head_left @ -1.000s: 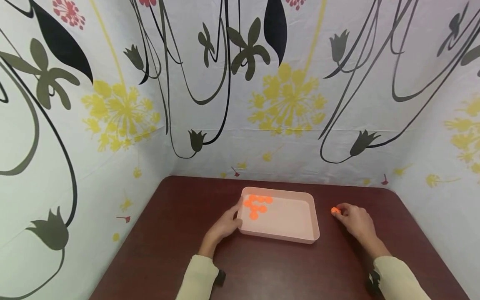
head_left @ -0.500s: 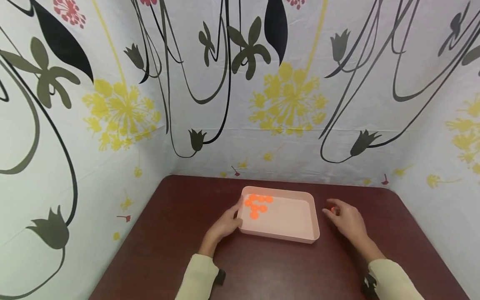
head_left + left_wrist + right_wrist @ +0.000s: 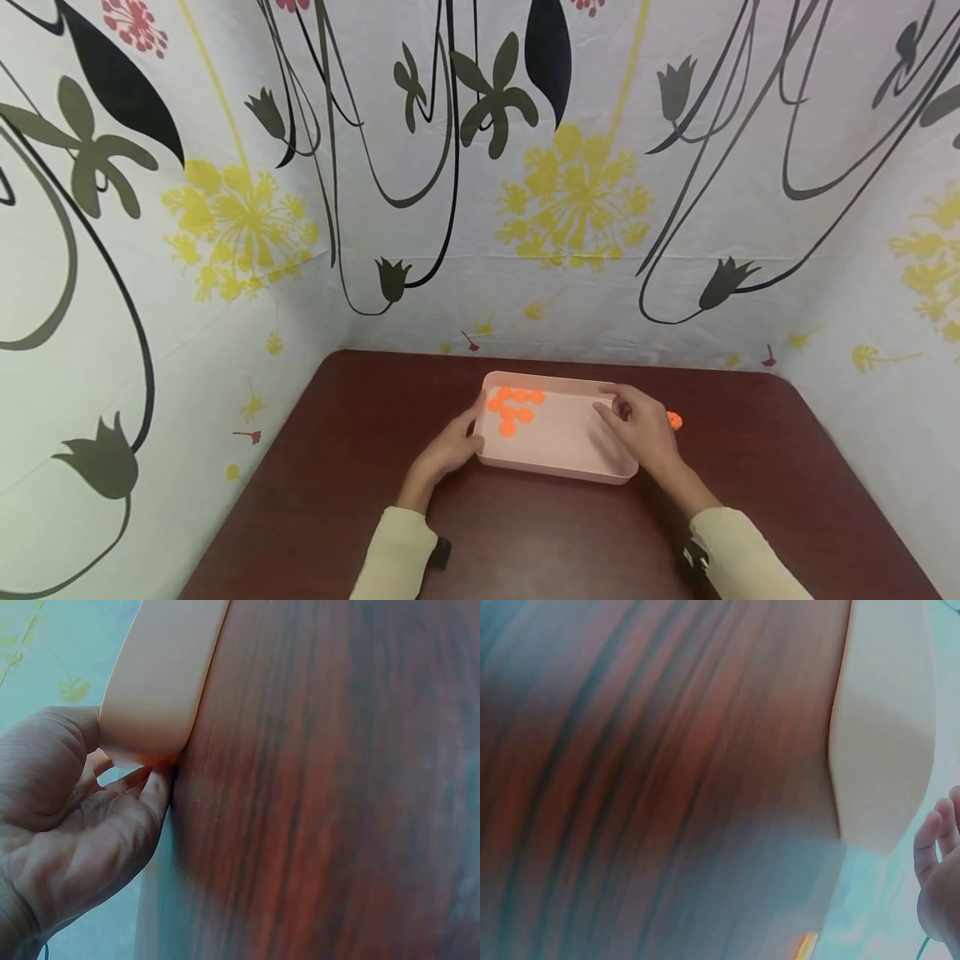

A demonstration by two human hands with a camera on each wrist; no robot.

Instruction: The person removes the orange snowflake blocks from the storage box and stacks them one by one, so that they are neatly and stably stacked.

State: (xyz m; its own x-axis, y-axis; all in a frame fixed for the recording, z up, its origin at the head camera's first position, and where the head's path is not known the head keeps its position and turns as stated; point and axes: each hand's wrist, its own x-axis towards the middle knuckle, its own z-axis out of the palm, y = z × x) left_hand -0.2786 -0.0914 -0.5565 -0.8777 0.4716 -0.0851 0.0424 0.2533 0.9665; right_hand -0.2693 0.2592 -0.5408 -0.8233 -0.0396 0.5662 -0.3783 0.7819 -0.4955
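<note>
Your left hand [image 3: 450, 446] grips the pink tray [image 3: 555, 454] at its left end. In the left wrist view, your thumb [image 3: 71, 724] is at the upper edge and your fingers [image 3: 155, 791] reach the lower corner; I judge this hold is for keeping the tray steady on the dark red table [image 3: 540, 533]. Inside the tray, several round orange pieces [image 3: 507, 414] lie close together in the far left part. Your right hand [image 3: 647, 425] is above the right end of the tray, with thumb and forefinger tips apart. I cannot tell whether it holds a piece, because its inner side is hidden. More orange [image 3: 676, 421] shows on the table, to the right of the tray and partly covered by this hand, probably placed there for easy reach.
</note>
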